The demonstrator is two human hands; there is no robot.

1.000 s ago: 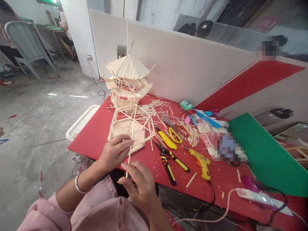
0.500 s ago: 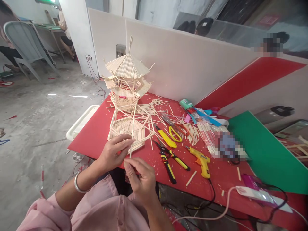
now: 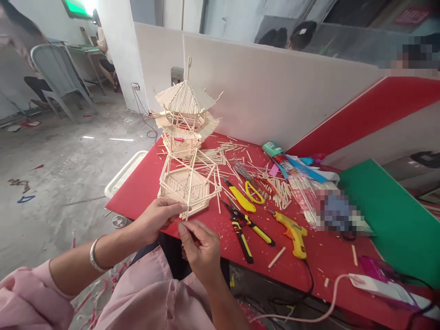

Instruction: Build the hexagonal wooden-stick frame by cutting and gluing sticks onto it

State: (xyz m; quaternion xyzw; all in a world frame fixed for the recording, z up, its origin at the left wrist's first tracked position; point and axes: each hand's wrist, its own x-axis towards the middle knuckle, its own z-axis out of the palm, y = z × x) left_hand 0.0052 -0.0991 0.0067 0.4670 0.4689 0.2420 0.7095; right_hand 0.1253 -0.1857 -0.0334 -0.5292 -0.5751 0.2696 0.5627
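A hexagonal frame of thin wooden sticks (image 3: pixel 165 184) stands at the near edge of the red table, its floor a spiral of sticks. My left hand (image 3: pixel 156 220) reaches to its near corner, thumb and fingertips closed on a stick there. Just below that corner, close to a stick's lower end, is my right hand (image 3: pixel 202 245), thumb and forefinger pinched together. What lies in that pinch is too small to make out. Behind the frame rises a tiered stick pagoda (image 3: pixel 187 98) with a pointed roof.
To the right on the red table (image 3: pixel 220 270) lie yellow-black cutters (image 3: pixel 245 224), a yellow utility knife (image 3: pixel 242 197), a yellow glue gun (image 3: pixel 290 231) with its cord, and loose sticks (image 3: pixel 220 156). A green board (image 3: pixel 395 215) and a power strip (image 3: pixel 371 286) are further right.
My left hand has drawn back from over the frame to its near corner, its fingers now closer together. My right hand stays pinched below it. The view has shifted slightly.
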